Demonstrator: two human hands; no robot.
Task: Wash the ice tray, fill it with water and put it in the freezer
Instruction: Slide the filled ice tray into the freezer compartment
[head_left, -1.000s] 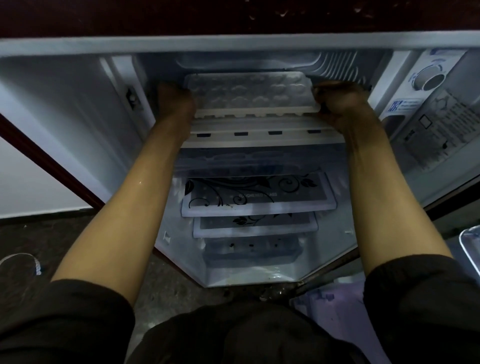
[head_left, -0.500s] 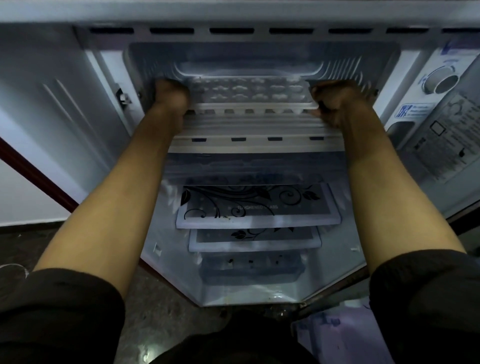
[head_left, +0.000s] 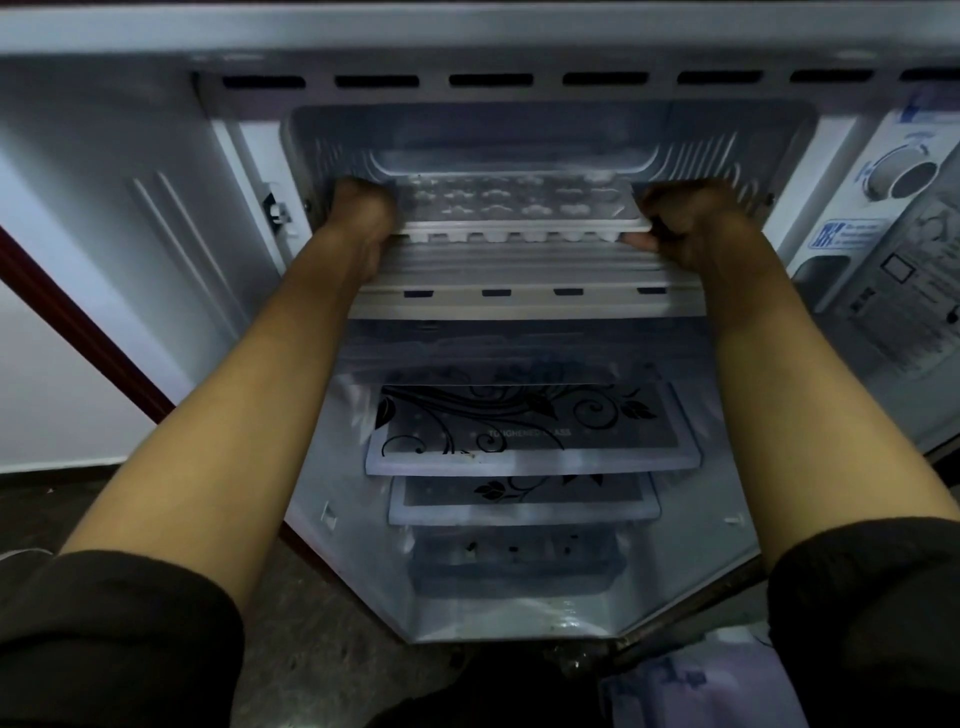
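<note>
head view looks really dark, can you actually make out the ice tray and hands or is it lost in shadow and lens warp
Head view: dim and bluish; the ice tray shows soft but readable cells, while the left hand and right hand are shadowed, finger detail lost; wide-angle lens bows the fridge walls outward.

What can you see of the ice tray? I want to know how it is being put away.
The ice tray is a pale, translucent plastic rectangle with rows of shaped cells; rounded cell bottoms show under its front rim. It lies about level, long side facing the camera, in the freezer compartment mouth. The left hand and right hand grip its two short ends. Water level cannot be told.
</note>
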